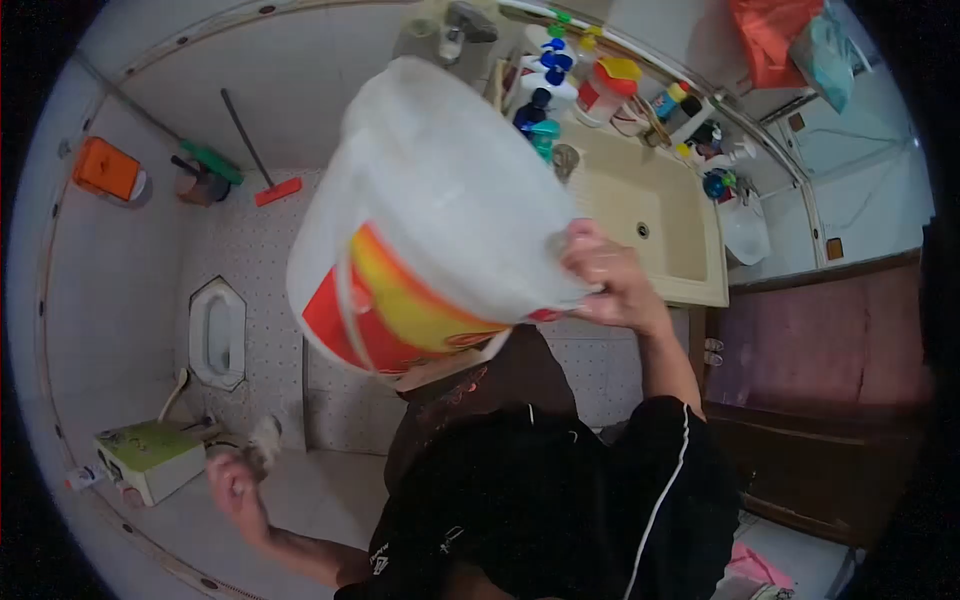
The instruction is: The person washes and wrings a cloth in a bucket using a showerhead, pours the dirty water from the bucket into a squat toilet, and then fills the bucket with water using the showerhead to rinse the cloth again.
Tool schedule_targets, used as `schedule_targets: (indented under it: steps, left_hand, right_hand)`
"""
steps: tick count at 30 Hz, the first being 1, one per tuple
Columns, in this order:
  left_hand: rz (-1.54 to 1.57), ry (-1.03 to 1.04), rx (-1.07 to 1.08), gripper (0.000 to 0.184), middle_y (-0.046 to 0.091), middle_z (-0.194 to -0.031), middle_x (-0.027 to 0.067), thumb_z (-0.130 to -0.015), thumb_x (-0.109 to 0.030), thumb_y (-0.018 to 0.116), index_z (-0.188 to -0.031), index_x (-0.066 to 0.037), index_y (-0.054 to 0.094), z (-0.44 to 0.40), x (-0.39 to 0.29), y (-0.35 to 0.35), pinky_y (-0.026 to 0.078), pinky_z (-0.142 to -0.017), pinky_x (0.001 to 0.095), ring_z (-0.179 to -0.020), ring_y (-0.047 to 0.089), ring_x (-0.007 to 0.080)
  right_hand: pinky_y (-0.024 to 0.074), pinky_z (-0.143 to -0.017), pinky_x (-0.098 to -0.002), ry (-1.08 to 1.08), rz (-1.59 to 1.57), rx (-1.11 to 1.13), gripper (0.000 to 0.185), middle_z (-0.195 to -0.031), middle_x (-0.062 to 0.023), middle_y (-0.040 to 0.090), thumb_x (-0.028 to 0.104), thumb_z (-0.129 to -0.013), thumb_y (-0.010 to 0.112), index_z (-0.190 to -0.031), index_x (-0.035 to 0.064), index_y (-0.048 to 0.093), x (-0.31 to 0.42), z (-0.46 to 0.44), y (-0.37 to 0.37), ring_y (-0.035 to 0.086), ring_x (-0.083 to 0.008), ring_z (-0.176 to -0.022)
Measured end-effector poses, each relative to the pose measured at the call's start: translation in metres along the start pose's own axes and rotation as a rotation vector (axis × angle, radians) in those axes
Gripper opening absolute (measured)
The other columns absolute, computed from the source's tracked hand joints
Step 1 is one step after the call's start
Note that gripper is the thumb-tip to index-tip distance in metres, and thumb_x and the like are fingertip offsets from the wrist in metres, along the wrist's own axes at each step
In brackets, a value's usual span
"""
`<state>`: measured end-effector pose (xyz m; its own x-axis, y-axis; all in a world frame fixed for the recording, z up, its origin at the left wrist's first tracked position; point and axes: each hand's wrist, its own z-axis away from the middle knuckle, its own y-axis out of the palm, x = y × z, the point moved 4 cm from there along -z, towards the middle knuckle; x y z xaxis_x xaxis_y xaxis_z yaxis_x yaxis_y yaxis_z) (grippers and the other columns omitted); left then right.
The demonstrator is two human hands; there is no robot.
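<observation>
A large white bucket (450,170) with a red and yellow label fills the middle of the view, tilted on its side. My right hand (610,275) is closed on its rim at the right. The bucket's thin handle hangs across the label. Low on the left, away from the bucket, my left hand (238,490) has its fingers curled. A blurred whitish thing (265,442) shows just beside those fingers; what it is, and what the hand holds, I cannot make out.
A beige sink (650,185) with bottles along its back edge lies at the upper right. A squat toilet (217,335), a red squeegee (278,192), an orange container (106,170) and a green-topped box (150,455) are at the left.
</observation>
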<state>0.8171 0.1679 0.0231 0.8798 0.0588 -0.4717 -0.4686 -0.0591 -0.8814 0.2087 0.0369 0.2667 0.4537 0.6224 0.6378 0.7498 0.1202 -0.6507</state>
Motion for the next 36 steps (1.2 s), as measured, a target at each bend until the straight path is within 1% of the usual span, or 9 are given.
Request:
schedule_targets:
  steps: [6,9,10,14,16,24,30,34,36]
  left_hand:
    - [-0.135,0.105,-0.016,0.014,0.054,-0.078,0.0088,-0.069,-0.002,0.056,-0.083,-0.003,0.055,-0.101,-0.166,0.017,0.043,-0.069,0.0300,-0.075,0.054,0.0224]
    - [0.236,-0.046,-0.116,0.012,0.052,-0.080,0.0068,-0.070,-0.001,0.056,-0.082,-0.003,0.054,-0.102,-0.236,0.058,0.042,-0.071,0.0285,-0.078,0.053,0.0193]
    - [0.643,-0.205,-0.211,0.011,0.052,-0.082,0.0052,-0.071,0.000,0.056,-0.081,-0.004,0.052,-0.099,-0.226,0.083,0.042,-0.072,0.0275,-0.080,0.051,0.0168]
    - [0.463,0.148,-0.384,0.010,0.049,-0.085,0.0047,-0.080,0.002,0.052,-0.078,-0.005,0.046,-0.076,-0.424,0.127,0.042,-0.074,0.0270,-0.080,0.047,0.0150]
    - [1.203,0.030,-0.247,0.015,0.049,-0.092,0.0054,-0.080,0.002,0.057,-0.079,-0.006,0.045,-0.068,-0.486,0.131,0.046,-0.084,0.0349,-0.083,0.049,0.0161]
    - [1.578,0.318,0.225,0.021,0.044,-0.087,0.0076,-0.077,-0.002,0.064,-0.085,-0.006,0.045,-0.088,-0.646,0.155,0.049,-0.065,0.0356,-0.074,0.047,0.0186]
    - [1.663,0.535,0.713,0.021,0.043,-0.086,0.0048,-0.078,-0.011,0.066,-0.085,-0.008,0.047,-0.111,-0.754,0.205,0.049,-0.070,0.0359,-0.083,0.048,0.0191]
    - [1.485,0.433,0.735,0.042,0.050,-0.112,0.0104,-0.083,-0.020,0.063,-0.119,-0.004,0.047,-0.132,-0.777,0.230,0.041,-0.095,0.0420,-0.108,0.050,0.0240]
    - [1.450,0.391,0.695,0.071,0.047,-0.129,0.0131,-0.082,-0.036,0.064,-0.137,-0.003,0.033,-0.160,-0.763,0.249,0.034,-0.101,0.0380,-0.118,0.046,0.0260]
  right_hand:
    - [0.0503,-0.068,-0.0266,0.716,-0.137,-0.790,0.029,-0.085,-0.0076,0.067,0.002,-0.066,0.076,-0.092,-0.0040,0.064,-0.055,0.207,-0.163,0.063,-0.0140,-0.075]
    - [0.0483,-0.060,-0.0262,1.001,0.329,-0.650,0.025,-0.077,-0.0064,0.065,0.008,-0.070,0.075,-0.091,-0.0020,0.063,-0.123,0.252,-0.189,0.058,-0.0097,-0.066]
    - [0.0479,-0.060,-0.0293,0.972,0.267,-0.656,0.025,-0.074,-0.0082,0.064,0.009,-0.069,0.075,-0.090,-0.0009,0.063,-0.148,0.257,-0.182,0.059,-0.0133,-0.062]
    - [0.0438,-0.060,-0.0378,0.597,0.851,-0.306,0.024,-0.064,-0.0127,0.057,0.010,-0.062,0.072,-0.080,0.0026,0.059,-0.264,0.308,-0.165,0.058,-0.0292,-0.065]
    - [0.0436,-0.061,-0.0402,0.620,0.808,-0.219,0.021,-0.065,-0.0129,0.057,0.010,-0.063,0.069,-0.080,0.0047,0.059,-0.304,0.332,-0.149,0.058,-0.0318,-0.069]
    - [0.0432,-0.075,-0.0361,0.538,0.822,-0.229,0.029,-0.087,-0.0080,0.063,0.016,-0.070,0.062,-0.099,0.0110,0.060,-0.340,0.359,-0.072,0.059,-0.0269,-0.086]
    - [0.0287,-0.105,-0.0332,0.309,-0.904,-0.375,0.071,-0.135,-0.0133,0.045,0.019,-0.078,0.070,-0.137,0.0019,0.034,-0.213,0.229,-0.106,0.042,-0.0232,-0.124]
    - [0.0441,-0.077,-0.0333,0.997,-0.409,-0.231,0.035,-0.088,-0.0053,0.058,0.030,-0.081,0.067,-0.093,-0.0009,0.057,-0.173,0.230,-0.143,0.054,-0.0177,-0.084]
    - [0.0372,-0.053,-0.0307,0.889,-0.503,-0.692,0.035,-0.064,0.0027,0.041,0.031,-0.081,0.065,-0.070,0.0067,0.042,-0.162,0.263,-0.193,0.042,-0.0128,-0.058]
